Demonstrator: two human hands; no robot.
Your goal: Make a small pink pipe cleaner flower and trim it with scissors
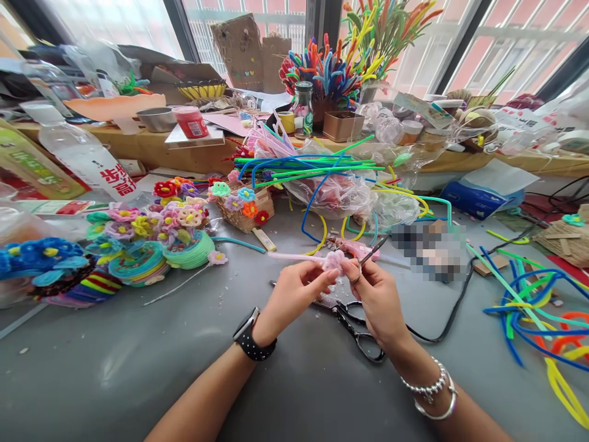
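Observation:
My left hand (294, 294) is closed in a pinch on a pale pink pipe cleaner (294, 258) whose free end sticks out to the left, with a small fuzzy pink flower shape (334, 261) at my fingertips. Touching the same flower, my right hand (377, 298) is closed and also grips small scissors (370, 253) that point up and right. Black-handled scissors (356, 328) lie on the grey table (138, 362) just under my hands.
Finished pipe-cleaner flowers (151, 236) and a small basket (246, 209) stand at the left. Loose pipe cleaners lie in the middle (313, 169) and at the right (534, 301). A pink glue gun (354, 245) lies behind my hands, with a black cable (455, 307) beside it.

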